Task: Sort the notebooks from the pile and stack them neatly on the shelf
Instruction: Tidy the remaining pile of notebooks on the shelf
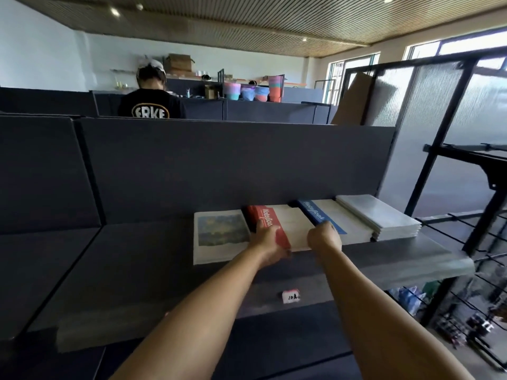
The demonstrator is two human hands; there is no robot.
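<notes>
With both hands, left hand (pixel 270 240) and right hand (pixel 324 237), gripping the red notebook (pixel 285 226), the person should square it against the blue notebook (pixel 333 218) at three o'clock on the shelf (pixel 397 259).

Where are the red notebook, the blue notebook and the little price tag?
red notebook (pixel 267 222), head view, on its red spine band.
blue notebook (pixel 312 212), head view, on its blue spine band.
price tag (pixel 291 296), head view, middle of the small white label.

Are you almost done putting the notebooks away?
Looks close. Painted-cover stack, blue notebooks and grey stack already sit on the shelf. Left hand and right hand are squaring the red notebooks. No leftover pile is in view.
</notes>
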